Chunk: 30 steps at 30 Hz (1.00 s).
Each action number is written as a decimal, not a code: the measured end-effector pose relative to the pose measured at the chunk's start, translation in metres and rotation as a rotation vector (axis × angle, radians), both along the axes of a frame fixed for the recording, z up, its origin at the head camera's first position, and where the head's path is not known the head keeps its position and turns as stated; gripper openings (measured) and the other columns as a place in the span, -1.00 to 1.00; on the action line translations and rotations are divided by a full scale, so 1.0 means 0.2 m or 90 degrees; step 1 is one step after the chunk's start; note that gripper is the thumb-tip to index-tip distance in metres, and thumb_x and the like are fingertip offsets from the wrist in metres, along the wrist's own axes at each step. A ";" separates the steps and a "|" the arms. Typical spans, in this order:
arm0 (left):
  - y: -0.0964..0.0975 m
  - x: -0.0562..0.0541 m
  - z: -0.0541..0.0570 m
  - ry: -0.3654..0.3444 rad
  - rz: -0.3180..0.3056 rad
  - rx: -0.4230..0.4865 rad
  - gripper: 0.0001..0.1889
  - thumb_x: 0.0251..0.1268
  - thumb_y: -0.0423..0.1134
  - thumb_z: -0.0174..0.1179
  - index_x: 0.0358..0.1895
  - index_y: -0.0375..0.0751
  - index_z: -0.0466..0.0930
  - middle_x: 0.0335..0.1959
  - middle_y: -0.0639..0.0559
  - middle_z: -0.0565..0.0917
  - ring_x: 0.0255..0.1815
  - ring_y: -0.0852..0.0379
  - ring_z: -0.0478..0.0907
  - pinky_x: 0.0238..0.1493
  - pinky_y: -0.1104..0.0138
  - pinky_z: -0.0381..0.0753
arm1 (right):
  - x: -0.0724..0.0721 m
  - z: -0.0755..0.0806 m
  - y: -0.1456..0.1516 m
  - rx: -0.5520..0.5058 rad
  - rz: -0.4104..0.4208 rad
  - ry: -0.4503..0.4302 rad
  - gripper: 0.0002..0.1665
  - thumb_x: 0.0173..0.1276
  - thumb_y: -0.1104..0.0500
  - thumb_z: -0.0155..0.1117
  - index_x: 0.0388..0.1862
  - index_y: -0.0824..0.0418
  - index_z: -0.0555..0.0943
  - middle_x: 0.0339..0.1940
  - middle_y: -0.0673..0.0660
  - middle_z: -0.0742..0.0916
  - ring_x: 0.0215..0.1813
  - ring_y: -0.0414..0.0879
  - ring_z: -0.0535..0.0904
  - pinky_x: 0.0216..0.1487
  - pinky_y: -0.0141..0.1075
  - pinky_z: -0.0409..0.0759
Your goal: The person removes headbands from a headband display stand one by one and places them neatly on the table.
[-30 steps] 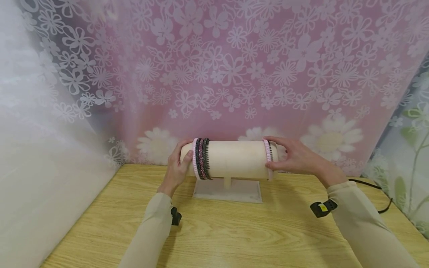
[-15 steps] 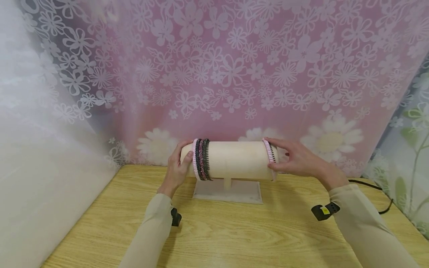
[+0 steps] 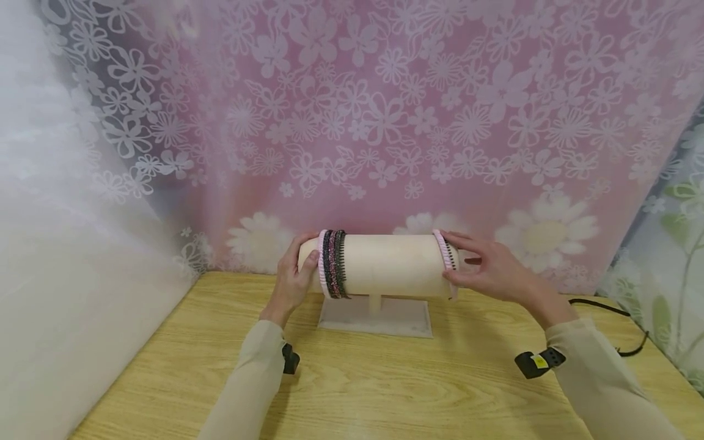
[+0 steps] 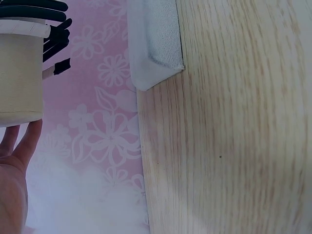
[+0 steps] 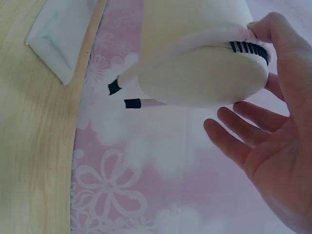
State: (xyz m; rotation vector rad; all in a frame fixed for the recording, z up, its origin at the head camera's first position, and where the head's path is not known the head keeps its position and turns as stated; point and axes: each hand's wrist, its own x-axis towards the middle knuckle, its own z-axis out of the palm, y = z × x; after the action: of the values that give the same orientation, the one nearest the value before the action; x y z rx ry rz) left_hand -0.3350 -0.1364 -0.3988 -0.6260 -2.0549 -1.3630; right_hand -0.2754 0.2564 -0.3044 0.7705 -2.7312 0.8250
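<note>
A cream padded roll (image 3: pixel 393 263) lies level on a post above a pale flat base (image 3: pixel 379 319). My left hand (image 3: pixel 293 278) grips its left end, thumb in front; in the left wrist view only part of that hand (image 4: pixel 17 170) shows, beneath the roll. Several toothed headbands (image 3: pixel 332 264), pink-white, black and glittery, sit side by side near that hand. At the opposite end, my right hand (image 3: pixel 492 266) pinches a pink headband (image 3: pixel 445 253) with black teeth. In the right wrist view this headband (image 5: pixel 195 41) crosses the roll's end, its black-tipped ends sticking out.
The stand rests on a wood-grain table (image 3: pixel 352 385). Close behind hangs a pink flowered curtain (image 3: pixel 352 122), with a white sheet (image 3: pixel 82 244) along the left. A black cable (image 3: pixel 599 304) lies at the table's right edge.
The right hand has drawn the pink headband a little to the right, nearer the roll's end, and the band now leans. My left hand keeps its hold. The head view has shifted slightly.
</note>
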 end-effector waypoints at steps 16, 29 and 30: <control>0.00 0.02 0.01 -0.002 0.003 0.003 -0.56 0.52 -0.03 0.06 0.38 0.06 0.46 0.29 -0.06 0.60 0.00 -0.02 0.60 -0.03 0.09 0.60 | 0.08 -0.14 0.03 -0.107 -0.003 0.125 -0.31 0.31 0.24 0.48 0.43 0.17 0.54 0.12 0.24 0.73 -0.10 -0.32 0.72 -0.15 -0.45 0.71; 0.00 0.01 0.01 -0.008 0.007 -0.003 -0.57 0.51 -0.03 0.06 0.39 0.19 0.45 0.27 -0.02 0.61 -0.03 -0.02 0.60 -0.05 0.07 0.60 | 0.13 -0.21 0.02 -0.172 0.022 0.182 -0.27 0.17 0.45 0.51 0.37 0.28 0.57 -0.07 0.28 0.79 -0.16 -0.43 0.69 -0.20 -0.55 0.67; 0.00 0.01 0.01 -0.007 0.006 -0.003 -0.57 0.51 -0.04 0.06 0.39 0.19 0.45 0.27 -0.02 0.60 -0.03 -0.02 0.60 -0.05 0.07 0.60 | 0.13 -0.21 0.02 -0.181 0.024 0.186 -0.27 0.16 0.47 0.50 0.35 0.29 0.58 -0.10 0.28 0.79 -0.16 -0.43 0.69 -0.20 -0.55 0.66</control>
State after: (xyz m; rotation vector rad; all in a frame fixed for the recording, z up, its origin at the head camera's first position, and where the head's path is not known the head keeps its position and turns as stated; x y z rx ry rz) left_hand -0.3330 -0.1367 -0.3974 -0.6104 -2.0681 -1.3601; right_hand -0.2495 0.2601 -0.3466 0.8102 -2.2890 0.9925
